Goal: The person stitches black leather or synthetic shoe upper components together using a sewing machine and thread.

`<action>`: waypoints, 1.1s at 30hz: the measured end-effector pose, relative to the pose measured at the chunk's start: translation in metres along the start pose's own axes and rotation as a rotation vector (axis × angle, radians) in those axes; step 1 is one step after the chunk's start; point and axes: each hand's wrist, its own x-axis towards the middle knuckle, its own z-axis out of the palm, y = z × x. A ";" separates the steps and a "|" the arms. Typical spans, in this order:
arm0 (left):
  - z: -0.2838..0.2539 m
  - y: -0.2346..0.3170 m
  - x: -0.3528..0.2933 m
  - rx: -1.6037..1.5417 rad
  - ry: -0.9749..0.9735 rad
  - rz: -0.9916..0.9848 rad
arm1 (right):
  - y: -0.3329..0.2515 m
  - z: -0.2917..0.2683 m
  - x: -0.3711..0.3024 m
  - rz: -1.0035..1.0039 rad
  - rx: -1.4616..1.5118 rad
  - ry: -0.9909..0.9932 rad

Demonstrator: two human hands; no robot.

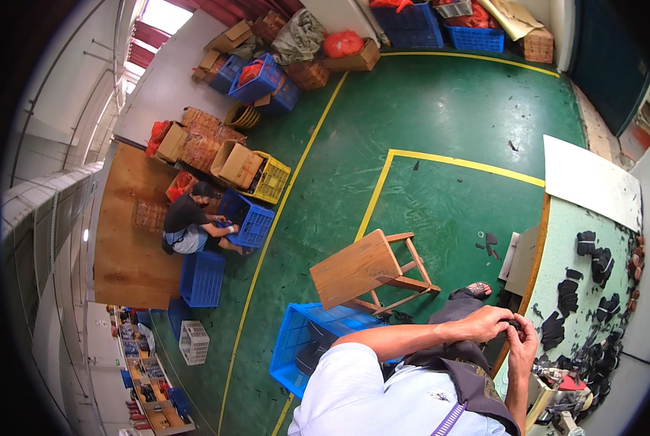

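Note:
Both my hands meet over my lap, close to the edge of the workbench. My left hand (484, 323) reaches in from the left with its fingers bent and pinching. Facing it, my right hand (522, 340) is also pinched closed. Between the fingertips is a small black piece (512, 324), mostly covered by the fingers, so its kind cannot be made out. Beside my hands, the pale green bench top (558, 240) carries several black pieces that look like strapped pads (568, 294), and many dark scraps.
A small machine (568, 384) stands at the bench's near end. Left of me are a wooden stool (361, 270) and a blue crate (287, 349) holding black items. Farther left, another person (187, 218) crouches by a blue crate (254, 221). Cartons and crates line the wall.

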 end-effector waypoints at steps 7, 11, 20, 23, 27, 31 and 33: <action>-0.018 0.018 0.017 0.018 0.102 0.069 | -0.020 0.002 0.011 -0.476 -0.420 0.140; -0.016 0.027 0.047 0.109 -0.123 0.184 | -0.023 -0.014 0.015 0.014 0.357 0.264; 0.030 0.078 0.130 0.169 -0.721 -0.024 | -0.037 -0.033 -0.019 -0.009 0.502 0.756; 0.065 0.079 0.144 0.248 -0.884 -0.165 | -0.012 -0.038 -0.041 -0.073 0.622 0.892; 0.134 0.075 0.150 0.433 -1.143 -0.126 | 0.010 -0.043 -0.093 -0.058 0.573 1.148; 0.198 0.071 0.145 0.609 -1.357 -0.082 | 0.021 -0.049 -0.140 0.077 0.550 1.309; 0.222 0.062 0.142 0.626 -1.407 -0.045 | 0.038 -0.053 -0.153 0.067 0.508 1.376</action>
